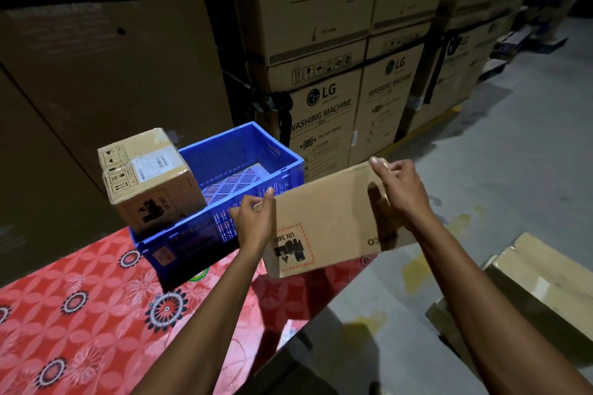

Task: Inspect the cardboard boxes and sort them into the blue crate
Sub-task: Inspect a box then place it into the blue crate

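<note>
a cardboard box is held between both hands, pinched at its left edge by the left hand and at its far right corner by the right hand, just beside the blue crate.

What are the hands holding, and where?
A cardboard box, held over the table's edge: the left hand grips its left edge, the right hand its upper right corner.

**Box held beside the crate**

The left hand pinches the left edge of the box; the right hand grips its far right corner; the box hangs tilted just right of the crate; a second box stands in the crate's left end; the crate sits on a red cloth; cartons stand behind.
</note>
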Motion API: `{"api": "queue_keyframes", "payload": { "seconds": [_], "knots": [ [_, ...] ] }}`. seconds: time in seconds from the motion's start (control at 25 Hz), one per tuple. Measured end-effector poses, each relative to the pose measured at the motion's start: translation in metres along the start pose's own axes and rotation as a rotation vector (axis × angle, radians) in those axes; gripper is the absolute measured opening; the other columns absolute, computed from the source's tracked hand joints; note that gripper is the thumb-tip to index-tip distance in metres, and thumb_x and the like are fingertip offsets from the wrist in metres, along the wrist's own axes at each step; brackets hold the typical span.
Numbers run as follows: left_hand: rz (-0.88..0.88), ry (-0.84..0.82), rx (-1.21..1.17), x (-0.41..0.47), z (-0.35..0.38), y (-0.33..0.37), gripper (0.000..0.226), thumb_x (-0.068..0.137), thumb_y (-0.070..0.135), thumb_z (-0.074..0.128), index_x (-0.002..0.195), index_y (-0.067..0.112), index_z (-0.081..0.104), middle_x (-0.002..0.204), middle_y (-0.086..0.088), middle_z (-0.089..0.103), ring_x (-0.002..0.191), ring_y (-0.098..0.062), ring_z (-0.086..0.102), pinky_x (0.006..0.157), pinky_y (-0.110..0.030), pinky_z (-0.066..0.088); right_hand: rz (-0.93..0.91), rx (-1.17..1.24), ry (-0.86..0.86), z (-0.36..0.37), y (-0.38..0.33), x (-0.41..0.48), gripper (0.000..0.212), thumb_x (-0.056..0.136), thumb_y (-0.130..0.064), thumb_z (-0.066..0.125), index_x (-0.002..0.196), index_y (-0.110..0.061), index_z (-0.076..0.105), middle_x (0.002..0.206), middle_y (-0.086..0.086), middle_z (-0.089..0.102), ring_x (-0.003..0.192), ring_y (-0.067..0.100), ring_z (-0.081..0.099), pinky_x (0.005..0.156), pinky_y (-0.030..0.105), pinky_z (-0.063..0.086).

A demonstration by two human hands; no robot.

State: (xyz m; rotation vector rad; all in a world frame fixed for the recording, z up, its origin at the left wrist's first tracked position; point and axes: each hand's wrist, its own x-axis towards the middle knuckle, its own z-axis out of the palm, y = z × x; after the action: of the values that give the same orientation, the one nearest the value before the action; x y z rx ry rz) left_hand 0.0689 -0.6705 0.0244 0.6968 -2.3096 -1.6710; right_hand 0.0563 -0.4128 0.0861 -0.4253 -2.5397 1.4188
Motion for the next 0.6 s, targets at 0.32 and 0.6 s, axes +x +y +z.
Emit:
{"api": "queue_keyframes", "payload": {
  "seconds": [0.32, 0.6],
  "knots": [
    [0.059, 0.064, 0.172, -0.010, -0.009, -0.039, 0.042, 0.089, 0.051, 0.071, 0.098, 0.014, 0.054, 0.116, -0.011, 0.046, 0.105, -0.034, 0.057, 0.078, -0.031, 0.034, 0.300, -0.141, -0.121, 0.042, 0.085, -0.033, 0.077, 0.088, -0.061, 0.068, 0.143, -0.011, 0.048, 0.142, 0.020, 0.052, 0.123, 0.040, 0.056, 0.097, 0.045, 0.047],
    [-0.056, -0.246, 0.499, -0.019, 0.001, -0.083, 0.105, 0.080, 0.063, 0.071, 0.157, 0.015, 0.019, 0.153, -0.017, 0.037, 0.140, -0.042, 0.031, 0.108, -0.047, 0.036, 0.338, -0.388, -0.235, 0.051, 0.105, -0.047, 0.091, 0.087, -0.068, 0.065, 0.145, -0.003, 0.039, 0.145, 0.022, 0.043, 0.127, 0.042, 0.051, 0.095, 0.045, 0.047]
  ]
}}
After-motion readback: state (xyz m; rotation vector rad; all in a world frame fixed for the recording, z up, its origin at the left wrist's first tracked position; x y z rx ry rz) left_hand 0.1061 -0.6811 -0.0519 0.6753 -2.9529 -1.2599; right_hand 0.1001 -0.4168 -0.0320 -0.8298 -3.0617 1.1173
